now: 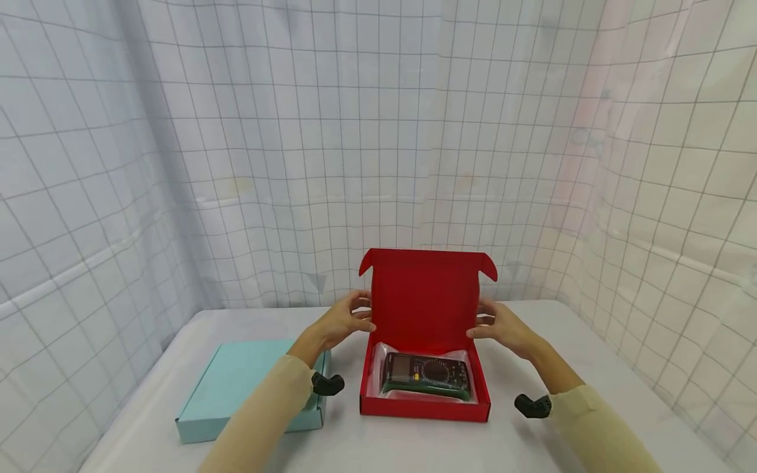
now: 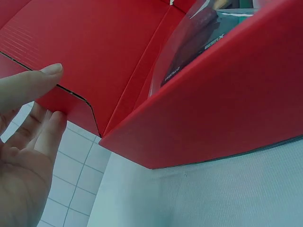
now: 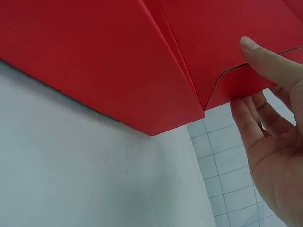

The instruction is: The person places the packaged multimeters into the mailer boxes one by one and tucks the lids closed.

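Note:
A red cardboard box point(image 1: 426, 408) stands on the table with its lid point(image 1: 424, 299) raised upright at the back. Inside lies a dark multimeter point(image 1: 427, 373) with a dial and a green edge, wrapped in clear plastic point(image 1: 378, 368). My left hand point(image 1: 347, 316) pinches the lid's left side, thumb on the inner face and fingers behind, as the left wrist view shows. On the opposite side my right hand point(image 1: 503, 326) pinches the lid's edge the same way; in the right wrist view its thumb point(image 3: 265, 59) lies on the red inner face.
A light blue flat box point(image 1: 236, 381), closed, rests on the table left of the red box, partly covered by my left forearm. White gridded curtains point(image 1: 390, 131) hang behind and on both sides of the white table point(image 1: 414, 450).

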`<state>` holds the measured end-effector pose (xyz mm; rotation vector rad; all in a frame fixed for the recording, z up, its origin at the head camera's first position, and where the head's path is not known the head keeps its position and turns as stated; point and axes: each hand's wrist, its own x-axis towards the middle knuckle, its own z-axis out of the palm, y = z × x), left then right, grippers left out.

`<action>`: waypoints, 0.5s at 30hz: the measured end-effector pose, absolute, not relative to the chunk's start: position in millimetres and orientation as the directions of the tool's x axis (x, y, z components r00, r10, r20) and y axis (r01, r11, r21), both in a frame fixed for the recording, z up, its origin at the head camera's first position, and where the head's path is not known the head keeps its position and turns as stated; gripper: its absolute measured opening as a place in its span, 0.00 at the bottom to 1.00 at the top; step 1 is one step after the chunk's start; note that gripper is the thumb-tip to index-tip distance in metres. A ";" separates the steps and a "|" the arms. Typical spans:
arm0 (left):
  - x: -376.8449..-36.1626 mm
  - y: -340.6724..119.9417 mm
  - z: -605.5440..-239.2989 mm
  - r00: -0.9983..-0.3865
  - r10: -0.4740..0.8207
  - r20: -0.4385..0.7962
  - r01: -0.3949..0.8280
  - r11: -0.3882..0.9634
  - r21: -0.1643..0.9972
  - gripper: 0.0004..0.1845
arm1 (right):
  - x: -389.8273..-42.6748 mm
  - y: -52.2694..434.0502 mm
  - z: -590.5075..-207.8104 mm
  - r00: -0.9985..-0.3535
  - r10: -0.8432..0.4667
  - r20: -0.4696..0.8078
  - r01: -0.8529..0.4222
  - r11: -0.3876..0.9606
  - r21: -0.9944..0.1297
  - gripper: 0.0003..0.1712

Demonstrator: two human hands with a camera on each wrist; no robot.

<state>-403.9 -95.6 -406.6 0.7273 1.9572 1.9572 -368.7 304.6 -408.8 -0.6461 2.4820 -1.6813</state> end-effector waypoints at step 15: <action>-396.4 -99.3 -410.8 -0.804 0.575 0.151 0.241 0.083 0.967 0.32 | -355.6 307.8 -408.8 -0.879 -0.445 0.172 -0.355 0.367 -0.860 0.38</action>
